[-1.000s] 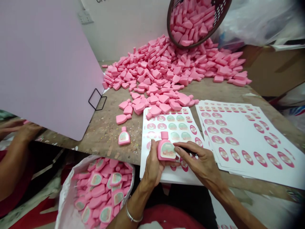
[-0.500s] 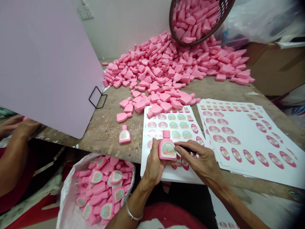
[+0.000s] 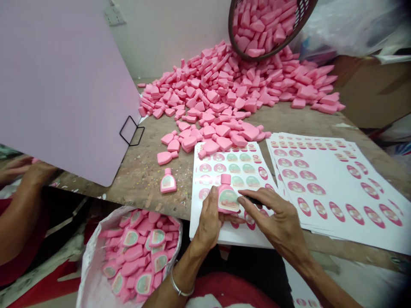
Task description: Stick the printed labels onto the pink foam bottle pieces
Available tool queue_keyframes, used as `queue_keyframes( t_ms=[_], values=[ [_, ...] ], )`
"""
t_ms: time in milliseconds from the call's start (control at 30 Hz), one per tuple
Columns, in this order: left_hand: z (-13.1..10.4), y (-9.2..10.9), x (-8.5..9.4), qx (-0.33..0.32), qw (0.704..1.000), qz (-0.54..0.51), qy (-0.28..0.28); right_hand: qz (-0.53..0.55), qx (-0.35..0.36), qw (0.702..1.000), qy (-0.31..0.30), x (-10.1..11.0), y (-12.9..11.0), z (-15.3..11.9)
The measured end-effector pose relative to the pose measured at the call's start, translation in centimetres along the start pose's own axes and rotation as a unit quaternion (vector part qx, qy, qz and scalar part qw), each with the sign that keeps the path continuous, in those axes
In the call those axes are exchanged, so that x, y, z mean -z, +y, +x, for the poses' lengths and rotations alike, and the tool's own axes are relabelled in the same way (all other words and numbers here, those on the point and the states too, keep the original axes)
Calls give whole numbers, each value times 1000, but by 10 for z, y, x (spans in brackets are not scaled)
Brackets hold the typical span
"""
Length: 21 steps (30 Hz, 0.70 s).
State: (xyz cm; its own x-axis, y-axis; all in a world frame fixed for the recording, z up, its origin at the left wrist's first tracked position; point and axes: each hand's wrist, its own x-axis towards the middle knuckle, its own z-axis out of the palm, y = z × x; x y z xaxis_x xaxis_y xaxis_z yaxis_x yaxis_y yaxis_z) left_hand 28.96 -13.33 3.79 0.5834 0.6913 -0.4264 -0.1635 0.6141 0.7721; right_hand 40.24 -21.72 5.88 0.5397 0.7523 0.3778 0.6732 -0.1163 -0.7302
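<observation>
A small pink bottle [image 3: 227,199] with a green-and-cream label on its front is upright in my left hand [image 3: 208,220], whose thumb and fingers close round its side and base. My right hand [image 3: 279,218] pinches a small dark tool [image 3: 253,199], its kind partly hidden by the fingers. The right fingertips are at the label's right edge. Beneath both hands lies a sheet of stickers [image 3: 208,169], some green, others pink ovals. One labelled pink bottle [image 3: 168,181] stands on the table to the left.
A heap of unlabelled pink bottles [image 3: 218,81] spreads across the table [image 3: 141,171] below a tipped brown basket [image 3: 230,32]. More sticker sheets [image 3: 330,171] lie at right. A white-lined container [image 3: 90,265] holds bottles at lower left. A pink board [image 3: 64,85] partly hides another person's hands [image 3: 35,173].
The bottle and both hands have shifted slightly to the right. My right hand has drawn a little away from the label, showing more of the dark tool.
</observation>
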Motion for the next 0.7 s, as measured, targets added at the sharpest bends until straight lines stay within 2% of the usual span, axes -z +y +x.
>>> queue_keyframes(
  t_ms=[100,200,267,400,533,700],
  values=[
    [0,3,2,-88,990,79,75,-35,23,998,45,10,-10,0],
    [4,10,6,-131,984,87,85,-62,10,992,108,22,-15,5],
    [6,14,8,-117,989,68,61,-33,-24,996,85,26,-13,9],
    [6,19,4,-61,998,-21,-18,75,-97,992,-22,17,-5,17],
    [1,18,-2,-32,997,-59,-48,100,-109,988,-52,4,-4,19],
    [0,16,-2,-16,996,-69,-60,103,-111,987,-61,2,-6,19]
  ],
)
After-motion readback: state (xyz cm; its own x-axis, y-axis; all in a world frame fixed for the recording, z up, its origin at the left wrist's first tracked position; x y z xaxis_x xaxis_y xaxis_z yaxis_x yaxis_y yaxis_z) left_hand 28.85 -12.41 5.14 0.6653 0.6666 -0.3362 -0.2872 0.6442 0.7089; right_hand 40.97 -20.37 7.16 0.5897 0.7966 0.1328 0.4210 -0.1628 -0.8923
